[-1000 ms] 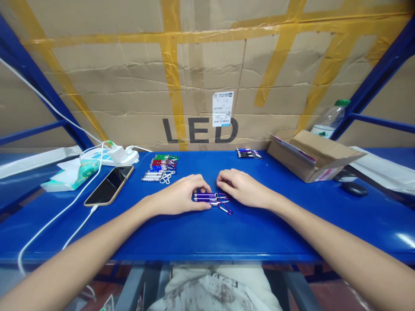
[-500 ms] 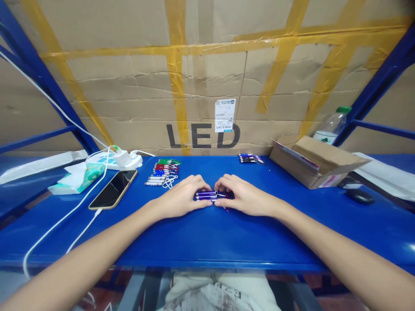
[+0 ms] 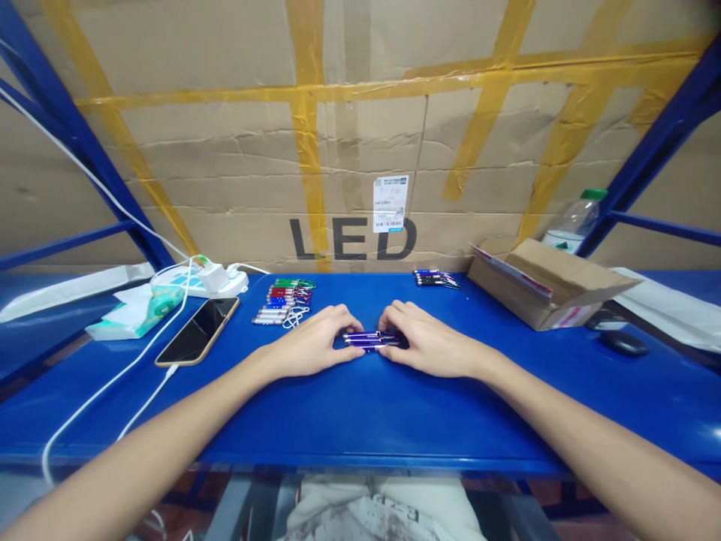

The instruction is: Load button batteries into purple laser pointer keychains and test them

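A small bundle of purple keychain flashlights [image 3: 369,341] lies side by side on the blue table [image 3: 366,413], in the middle. My left hand [image 3: 312,344] presses against the bundle's left end with curled fingers. My right hand [image 3: 425,342] closes over its right end and hides the clips there. Both hands rest on the table top. A row of coloured keychain flashlights [image 3: 282,302] in green, red, blue and silver lies behind my left hand. Another small group of flashlights [image 3: 433,278] lies at the back, right of centre.
A phone [image 3: 197,340] on a white cable lies at the left, beside a power strip [image 3: 197,282] and a tissue pack [image 3: 135,314]. An open cardboard box [image 3: 546,289], a bottle [image 3: 571,219] and a black mouse [image 3: 622,343] stand at the right. A taped cardboard wall closes the back.
My right hand slid left over the clip ends of the purple flashlights, covering the clips. Both hands now squeeze the bundle together from its two ends.
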Available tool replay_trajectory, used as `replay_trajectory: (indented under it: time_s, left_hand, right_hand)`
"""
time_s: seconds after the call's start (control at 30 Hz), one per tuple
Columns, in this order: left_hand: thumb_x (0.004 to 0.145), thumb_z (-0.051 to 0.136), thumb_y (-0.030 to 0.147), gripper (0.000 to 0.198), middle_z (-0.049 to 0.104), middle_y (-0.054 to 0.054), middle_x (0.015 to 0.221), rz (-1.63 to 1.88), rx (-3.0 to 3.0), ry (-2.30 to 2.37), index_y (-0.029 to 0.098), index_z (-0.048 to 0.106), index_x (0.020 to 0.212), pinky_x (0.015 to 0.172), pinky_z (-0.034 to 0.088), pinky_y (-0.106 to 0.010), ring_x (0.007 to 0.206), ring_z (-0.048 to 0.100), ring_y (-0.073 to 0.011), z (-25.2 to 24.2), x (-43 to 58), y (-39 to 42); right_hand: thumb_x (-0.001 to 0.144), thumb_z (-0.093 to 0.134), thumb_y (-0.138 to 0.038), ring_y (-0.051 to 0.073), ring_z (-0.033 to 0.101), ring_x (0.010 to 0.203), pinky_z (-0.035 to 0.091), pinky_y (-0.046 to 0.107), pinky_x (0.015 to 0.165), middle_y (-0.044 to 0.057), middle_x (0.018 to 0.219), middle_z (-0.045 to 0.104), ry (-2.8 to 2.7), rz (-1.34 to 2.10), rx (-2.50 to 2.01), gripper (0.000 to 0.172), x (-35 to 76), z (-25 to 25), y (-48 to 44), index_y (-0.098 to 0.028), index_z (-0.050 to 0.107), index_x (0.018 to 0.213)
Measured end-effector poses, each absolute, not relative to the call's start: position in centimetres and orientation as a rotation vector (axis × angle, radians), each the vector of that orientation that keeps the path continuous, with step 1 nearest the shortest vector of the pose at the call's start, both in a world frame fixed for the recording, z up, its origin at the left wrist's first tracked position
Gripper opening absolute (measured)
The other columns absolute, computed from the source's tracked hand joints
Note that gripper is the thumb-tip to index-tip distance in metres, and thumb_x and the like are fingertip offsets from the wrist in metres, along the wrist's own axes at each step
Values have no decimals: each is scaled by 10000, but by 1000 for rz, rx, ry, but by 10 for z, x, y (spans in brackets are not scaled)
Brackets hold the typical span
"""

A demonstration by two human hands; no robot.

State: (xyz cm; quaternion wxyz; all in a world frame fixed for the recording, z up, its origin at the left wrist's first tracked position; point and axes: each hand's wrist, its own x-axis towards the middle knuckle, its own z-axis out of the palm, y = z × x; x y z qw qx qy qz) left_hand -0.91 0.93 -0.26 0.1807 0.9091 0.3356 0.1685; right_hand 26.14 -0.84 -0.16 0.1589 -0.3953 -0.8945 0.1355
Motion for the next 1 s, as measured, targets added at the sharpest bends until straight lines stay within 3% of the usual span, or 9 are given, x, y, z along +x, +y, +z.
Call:
replay_trajectory:
  time_s: [0.13,0.3,0.47,0.73,1.0]
  left_hand:
    - [1037,674,429,299,670,-82,1192,520,2530,893,240,708,1265,1022,480,-399,1169,618,-276,-9,-8,12]
    - [1013,716,425,328,680,-77,1215,543,2501,860,254,705,1293,1043,472,-403,1184,606,-276,-13,-6,13]
    - [975,764,433,354,689,-71,1168,550,2447,877,247,717,1272,974,500,-383,1100,628,-256,-11,-6,14]
    - [990,709,398,310,706,-82,1191,628,2207,878,213,743,1237,896,502,-344,999,645,-212,-8,-6,18]
    - [992,656,617,488,741,-105,1159,951,1684,962,189,754,1206,748,487,-297,962,643,-212,-11,-5,33]
  right_hand:
    - [1037,679,-378,272,532,1089,449,413,957,78,1194,609,-2555,420,-1014,226,257,-4,-10,-228,572,1169]
    - [1058,660,-339,251,535,1051,446,387,930,59,1134,603,-2561,462,-958,157,256,-5,-12,-226,562,1106]
    - [1051,646,-283,248,527,1048,445,383,922,56,1116,586,-2567,482,-971,99,257,-2,-15,-226,570,1080]
    - [1098,586,-398,275,504,1121,447,427,980,81,1178,590,-2609,467,-880,168,253,-7,-15,-241,644,1107]
    - [1138,452,-426,255,572,1058,498,415,956,78,1135,661,-2378,512,-892,209,248,-4,-17,-255,572,1121]
